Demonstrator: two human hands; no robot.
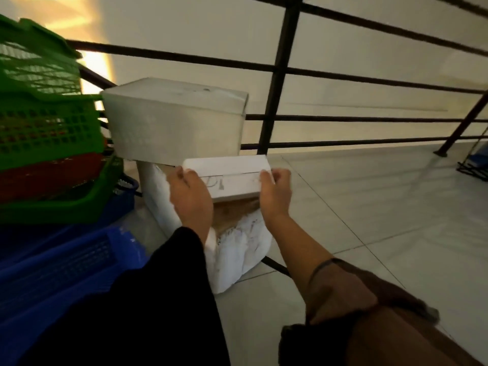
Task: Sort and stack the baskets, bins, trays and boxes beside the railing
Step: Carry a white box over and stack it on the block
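Small white box [232, 178] held at both ends over a torn white carton [237, 249], left hand [190, 199] and right hand [274, 191] curled round its sides, larger white box [174, 120] just behind, green baskets [47, 133] stacked left, black railing [280, 75] beyond.

Matt white foam boxes [174, 125], glossy floor tiles [383, 202], perforated plastic baskets [45, 133].

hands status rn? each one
Left hand: gripping the left end of the small white box.
Right hand: gripping its right end.
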